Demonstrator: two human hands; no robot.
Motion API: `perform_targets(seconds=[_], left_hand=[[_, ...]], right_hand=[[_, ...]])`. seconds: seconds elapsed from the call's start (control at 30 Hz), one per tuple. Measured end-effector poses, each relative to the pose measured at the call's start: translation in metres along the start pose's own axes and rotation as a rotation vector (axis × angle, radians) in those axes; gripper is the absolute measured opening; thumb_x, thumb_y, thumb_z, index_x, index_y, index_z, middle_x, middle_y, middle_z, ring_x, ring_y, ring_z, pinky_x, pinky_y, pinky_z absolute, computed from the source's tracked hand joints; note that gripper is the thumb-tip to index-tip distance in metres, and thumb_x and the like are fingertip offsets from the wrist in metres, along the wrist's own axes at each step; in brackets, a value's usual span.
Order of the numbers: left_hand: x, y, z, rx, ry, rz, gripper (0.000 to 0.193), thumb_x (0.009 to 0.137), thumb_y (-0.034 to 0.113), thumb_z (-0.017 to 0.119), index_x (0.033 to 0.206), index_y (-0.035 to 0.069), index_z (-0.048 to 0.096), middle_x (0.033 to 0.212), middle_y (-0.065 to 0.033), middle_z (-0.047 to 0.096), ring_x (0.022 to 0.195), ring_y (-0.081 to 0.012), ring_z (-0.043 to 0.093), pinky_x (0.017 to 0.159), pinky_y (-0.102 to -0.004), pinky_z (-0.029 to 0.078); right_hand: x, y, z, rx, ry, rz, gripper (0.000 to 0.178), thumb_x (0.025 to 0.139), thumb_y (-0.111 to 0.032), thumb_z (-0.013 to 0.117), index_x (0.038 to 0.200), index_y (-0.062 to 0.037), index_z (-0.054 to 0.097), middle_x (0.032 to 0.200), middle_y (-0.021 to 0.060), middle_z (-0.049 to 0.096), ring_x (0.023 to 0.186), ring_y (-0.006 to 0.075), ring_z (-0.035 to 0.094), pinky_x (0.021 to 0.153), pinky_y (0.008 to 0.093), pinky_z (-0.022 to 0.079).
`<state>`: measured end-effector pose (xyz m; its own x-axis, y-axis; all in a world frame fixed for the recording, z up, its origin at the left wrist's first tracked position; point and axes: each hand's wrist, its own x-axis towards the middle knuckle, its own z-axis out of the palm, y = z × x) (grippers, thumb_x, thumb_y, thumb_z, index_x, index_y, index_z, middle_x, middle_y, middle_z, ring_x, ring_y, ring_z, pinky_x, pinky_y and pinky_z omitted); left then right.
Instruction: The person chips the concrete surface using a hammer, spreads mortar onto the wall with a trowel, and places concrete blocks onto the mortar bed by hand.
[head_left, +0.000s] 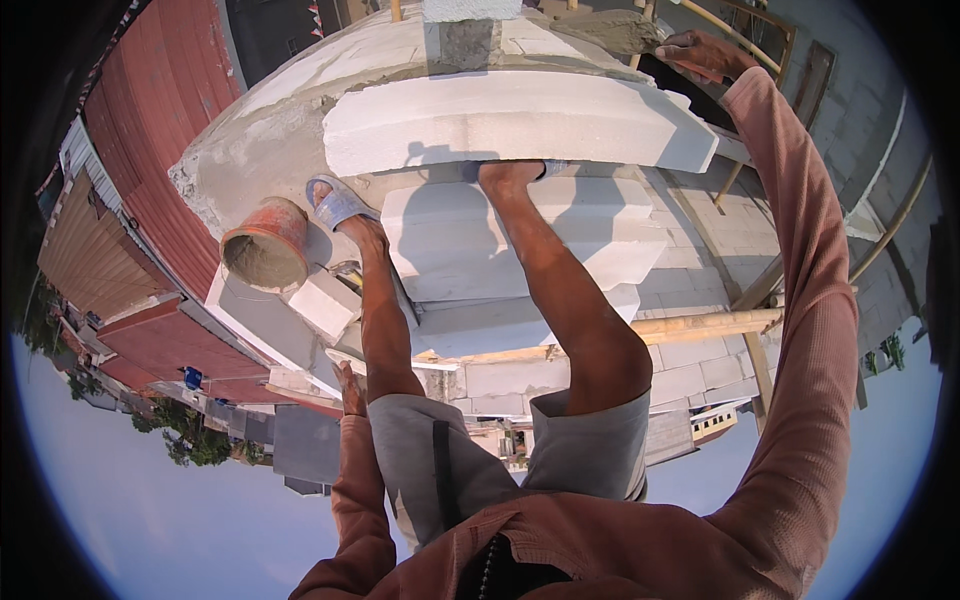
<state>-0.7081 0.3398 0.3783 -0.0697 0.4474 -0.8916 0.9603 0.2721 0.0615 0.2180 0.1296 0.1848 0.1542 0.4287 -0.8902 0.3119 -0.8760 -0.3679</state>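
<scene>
At the upper right, my right hand is closed around what looks like the handle of a trowel, its blade coated in grey mortar. The handle is mostly hidden by the fingers. A long white block lies across the work in front of my feet, below and left of that hand. My left hand hangs low beside my left shin, its fingers stretched out and nothing seen in them. An orange bucket with grey mortar inside stands to the left of my left foot.
Stacked white blocks lie between my legs. A smaller white block sits by the bucket, next to a partly hidden yellowish tool. Bamboo poles run at the right. Red metal roofs lie far below, past the wall's left edge.
</scene>
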Motion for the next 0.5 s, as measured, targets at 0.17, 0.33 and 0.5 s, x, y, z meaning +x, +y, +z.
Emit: perform_targets(seconds=[0.17,0.33,0.5], left_hand=[[-0.003,0.004,-0.001,0.049,-0.003,0.038,0.065,0.096,0.032,0.044,0.156,0.023,0.021,0.159,-0.0206,0.011,0.144,-0.0392,0.026,0.111,-0.0482,0.03],[-0.003,0.018,0.003,0.109,-0.027,0.101,0.061,0.098,0.023,0.042,0.156,0.023,0.022,0.158,-0.0256,0.009,0.143,-0.0422,0.026,0.112,-0.0485,0.031],[-0.015,0.013,-0.016,0.248,-0.055,0.243,0.059,0.1,0.014,0.041,0.155,0.023,0.023,0.158,-0.0306,0.007,0.143,-0.0452,0.026,0.112,-0.0489,0.032]], right_hand=[[0.008,0.047,0.003,-0.133,0.038,0.274,0.048,0.085,-0.05,0.065,0.073,-0.0033,0.062,0.058,0.0057,0.057,0.047,0.0159,0.056,0.043,0.0307,0.044],[0.03,0.003,0.056,-0.429,0.061,0.034,0.046,0.092,-0.047,0.06,0.088,-0.001,0.064,0.076,0.0161,0.065,0.067,0.0281,0.064,0.06,0.0412,0.049],[0.037,-0.077,0.088,-0.49,0.041,-0.008,0.054,0.092,-0.046,0.059,0.121,0.0001,0.064,0.109,0.0268,0.067,0.102,0.0395,0.065,0.095,0.0438,0.051]])
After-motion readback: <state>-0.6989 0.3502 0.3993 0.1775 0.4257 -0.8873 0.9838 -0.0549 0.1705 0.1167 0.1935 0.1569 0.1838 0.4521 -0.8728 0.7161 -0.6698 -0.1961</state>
